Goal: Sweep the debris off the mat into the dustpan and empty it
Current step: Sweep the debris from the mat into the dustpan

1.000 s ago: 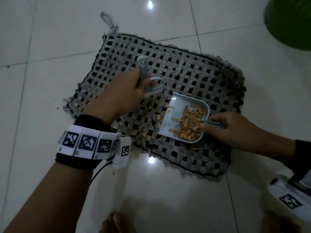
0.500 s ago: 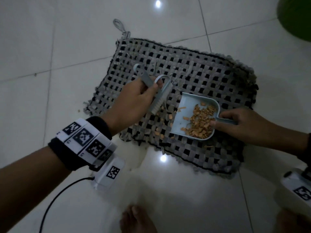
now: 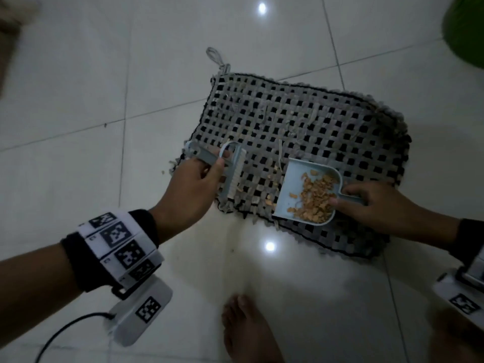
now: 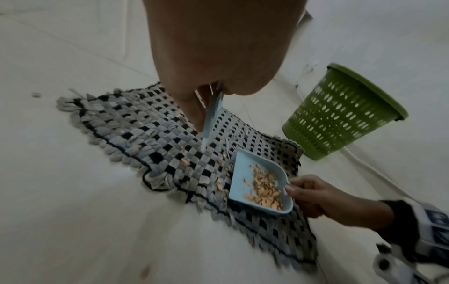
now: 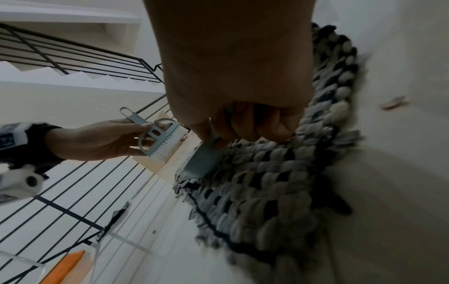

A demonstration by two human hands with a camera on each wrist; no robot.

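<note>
A grey and black woven mat [image 3: 314, 121] lies on the white tiled floor. A pale blue dustpan [image 3: 296, 184] rests on the mat's near edge, holding a heap of orange debris [image 3: 314, 197]. My right hand [image 3: 372, 205] grips the dustpan's handle. My left hand [image 3: 193, 184] grips a small blue brush [image 3: 231, 176] with white bristles, at the mat's left edge. A few orange bits [image 3: 269, 203] lie on the mat between brush and dustpan. In the left wrist view the dustpan [image 4: 245, 176] sits right of the brush [image 4: 211, 119].
A green perforated waste basket [image 4: 345, 113] stands beyond the mat's far right corner, its edge also in the head view [image 3: 466, 30]. A bare foot [image 3: 248, 328] is on the floor near the mat. Black stair railings [image 5: 73, 63] show in the right wrist view.
My left hand has drawn the brush leftward, away from the dustpan, to the mat's left edge. The dustpan and right hand have stayed put.
</note>
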